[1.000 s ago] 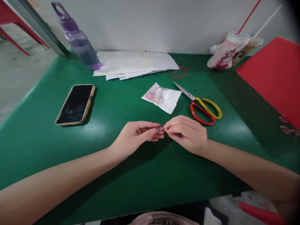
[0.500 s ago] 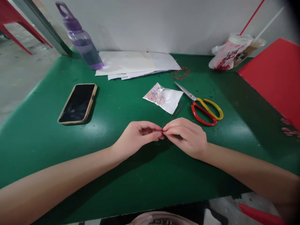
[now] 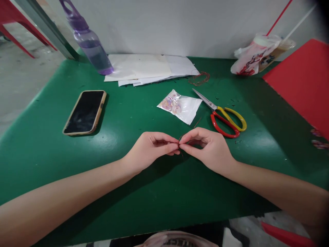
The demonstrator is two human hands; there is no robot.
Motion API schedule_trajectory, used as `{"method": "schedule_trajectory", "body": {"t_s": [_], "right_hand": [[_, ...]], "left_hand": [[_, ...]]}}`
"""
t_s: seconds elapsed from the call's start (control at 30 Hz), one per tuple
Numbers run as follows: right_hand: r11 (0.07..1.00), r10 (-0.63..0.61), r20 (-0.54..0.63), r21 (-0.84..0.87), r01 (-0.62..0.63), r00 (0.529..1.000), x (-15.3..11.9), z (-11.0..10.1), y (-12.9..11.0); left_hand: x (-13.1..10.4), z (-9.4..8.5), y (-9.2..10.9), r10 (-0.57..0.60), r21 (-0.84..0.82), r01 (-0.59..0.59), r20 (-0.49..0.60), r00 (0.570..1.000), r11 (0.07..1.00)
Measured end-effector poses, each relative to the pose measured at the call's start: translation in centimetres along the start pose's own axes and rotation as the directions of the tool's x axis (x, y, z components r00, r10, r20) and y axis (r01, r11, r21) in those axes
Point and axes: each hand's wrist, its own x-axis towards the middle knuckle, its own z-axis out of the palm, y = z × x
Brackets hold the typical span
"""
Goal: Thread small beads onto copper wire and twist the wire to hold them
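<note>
My left hand (image 3: 155, 147) and my right hand (image 3: 205, 145) meet fingertip to fingertip above the green table (image 3: 164, 195). Both pinch a thin reddish-brown cord (image 3: 182, 153); its ends stick out above and below the fingertips, and the rest is hidden by the fingers. Just beyond the hands lies a small clear and white packet (image 3: 180, 106) with colourful bits inside. To its right rest scissors (image 3: 216, 109) with one red and one yellow handle, blades slightly apart. A loose coil of similar cord (image 3: 199, 78) lies farther back, by the papers.
A phone (image 3: 86, 111) lies at the left. Behind it stand a purple water bottle (image 3: 92, 51) and a stack of white papers (image 3: 144, 67) against the wall. Bagged drink cups with straws (image 3: 253, 56) and a red board (image 3: 300, 75) occupy the right back. Dark scraps dot the table.
My right hand has turned a little, its thumb and forefinger now more visibly pinching the cord. My left hand keeps nearly the same place. The view has shifted slightly.
</note>
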Motion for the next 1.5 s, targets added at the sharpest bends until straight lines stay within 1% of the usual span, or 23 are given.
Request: {"method": "schedule_trajectory", "body": {"t_s": [0.03, 0.1, 0.2, 0.27, 0.33, 0.47, 0.57, 0.67, 0.77, 0.83, 0.9, 1.07, 1.27, 1.5], "right_hand": [[0.998, 0.035, 0.025, 0.042, -0.036, 0.999, 0.09, -0.05, 0.01], [0.994, 0.065, 0.047, 0.085, -0.069, 0.997, 0.19, -0.10, 0.01], [0.998, 0.033, -0.003, 0.062, -0.033, 0.999, 0.12, 0.03, 0.03], [1.000, -0.031, -0.048, 0.005, 0.031, 0.998, 0.02, 0.20, 0.06], [0.993, -0.107, -0.064, -0.057, 0.103, 0.992, -0.02, 0.32, 0.09], [0.950, -0.280, -0.050, -0.155, 0.269, 0.959, 0.10, 0.29, 0.18], [0.924, -0.349, -0.032, -0.177, 0.339, 0.936, 0.16, 0.23, 0.32], [0.931, -0.338, -0.031, -0.155, 0.330, 0.941, 0.13, 0.28, 0.42], [0.953, -0.280, -0.037, -0.134, 0.273, 0.959, 0.09, 0.38, 0.38], [0.961, -0.243, -0.037, -0.142, 0.236, 0.969, 0.07, 0.43, 0.30], [0.961, -0.233, -0.038, -0.164, 0.224, 0.972, 0.04, 0.47, 0.23], [0.941, -0.274, -0.029, -0.215, 0.262, 0.961, 0.00, 0.55, 0.30], [0.909, -0.351, -0.020, -0.245, 0.336, 0.936, 0.06, 0.61, 0.47], [0.912, -0.338, -0.018, -0.254, 0.323, 0.941, 0.08, 0.88, 0.43]], "left_hand": [[0.01, -0.04, 0.00, -0.008, -0.002, 0.008, 0.005, 1.000, 1.000], [0.07, -0.12, -0.03, -0.022, -0.010, 0.022, 0.014, 1.000, 1.000], [0.20, -0.20, -0.08, -0.031, -0.025, 0.032, 0.022, 0.999, 0.999], [0.25, -0.20, -0.07, -0.031, -0.033, 0.031, 0.020, 0.999, 0.999], [0.25, -0.15, 0.00, -0.035, -0.039, 0.035, 0.011, 0.999, 0.999], [0.23, -0.07, 0.18, -0.051, -0.053, 0.050, -0.018, 0.999, 0.997], [0.25, -0.11, 0.19, -0.050, -0.061, 0.049, -0.015, 0.999, 0.997], [0.25, -0.19, 0.08, -0.039, -0.071, 0.039, 0.008, 0.999, 0.997], [0.26, -0.25, -0.02, -0.031, -0.070, 0.032, 0.015, 0.999, 0.997], [0.28, -0.27, -0.05, -0.030, -0.064, 0.031, 0.011, 0.999, 0.997], [0.31, -0.27, -0.04, -0.031, -0.057, 0.031, 0.010, 0.999, 0.998], [0.30, -0.21, 0.03, -0.041, -0.041, 0.041, -0.006, 0.999, 0.998], [0.27, -0.21, 0.03, -0.053, -0.027, 0.053, -0.011, 0.999, 0.998], [0.36, -0.30, -0.06, -0.049, -0.006, 0.049, -0.023, 0.999, 0.999]]}}
